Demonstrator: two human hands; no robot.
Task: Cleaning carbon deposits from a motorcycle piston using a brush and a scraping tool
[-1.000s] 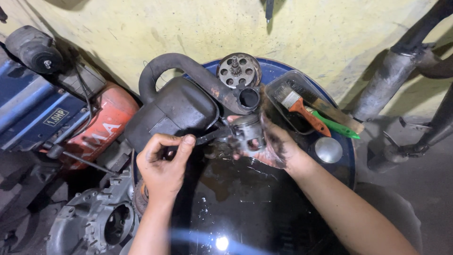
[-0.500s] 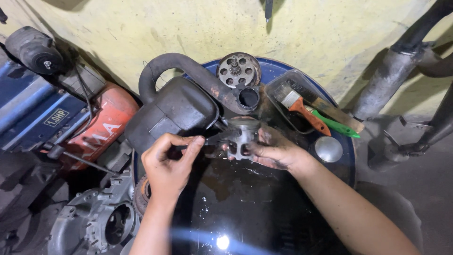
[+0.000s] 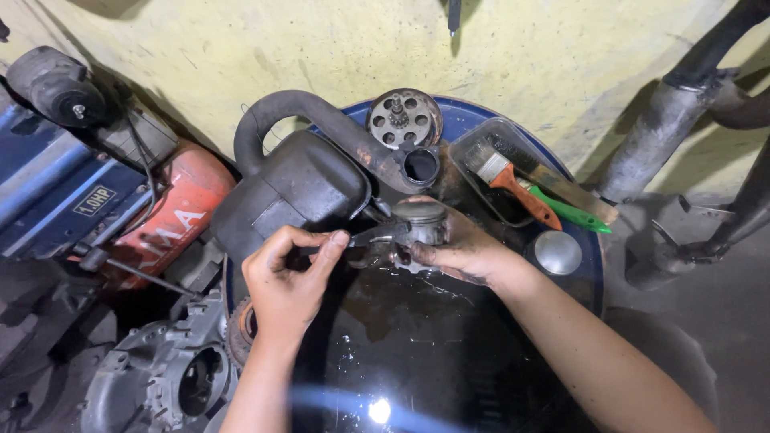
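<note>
My right hand (image 3: pixel 461 252) grips a small grey metal piston (image 3: pixel 419 220) upright over the wet top of a blue drum (image 3: pixel 449 353). My left hand (image 3: pixel 290 277) pinches the handle of a thin dark tool (image 3: pixel 370 236) whose tip reaches the side of the piston. Both hands are greasy. Just behind them lies a black exhaust muffler (image 3: pixel 293 188) with a curved pipe and an open round end (image 3: pixel 420 167).
A clear plastic tray (image 3: pixel 481 200) holds an orange-handled brush (image 3: pixel 513 184) and a green-handled tool (image 3: pixel 569 212). A round sprocket-like disc (image 3: pixel 403 119) leans on the yellow wall. A small metal cap (image 3: pixel 557 252) lies at the right. An engine casing (image 3: pixel 152 377) and red-and-blue motor housings (image 3: pixel 120 208) crowd the left.
My right hand has turned the piston from lying on its side to upright. My left hand with the tool stayed close, shifting slightly right toward it.
</note>
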